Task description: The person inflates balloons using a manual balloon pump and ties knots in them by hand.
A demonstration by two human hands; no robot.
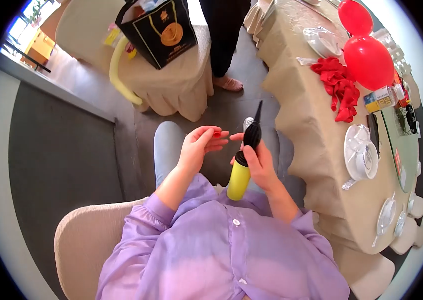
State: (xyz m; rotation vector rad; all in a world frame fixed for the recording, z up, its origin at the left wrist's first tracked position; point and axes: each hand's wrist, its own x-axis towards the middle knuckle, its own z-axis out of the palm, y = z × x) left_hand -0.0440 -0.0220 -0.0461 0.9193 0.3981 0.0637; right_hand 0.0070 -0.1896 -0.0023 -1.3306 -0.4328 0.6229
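Observation:
My left hand (197,144) is closed at thumb and forefinger on a small red balloon (217,134), limp and mostly hidden by the fingers. Its other fingers stretch toward the right. My right hand (261,164) grips a balloon pump, whose yellow-green barrel (239,183) hangs down over my lap. The pump's black tapered nozzle (258,117) points up and away from me. Balloon and pump are apart, with a small gap between the two hands.
On the cloth-covered table (316,165) to the right lie red cloth-like material (336,85), inflated red balloons (369,62), a bottle (380,99) and wrapped tableware (360,152). Ahead, a black bag (166,35) and a long pale-yellow balloon (116,75) rest on a covered chair; a person stands beside it.

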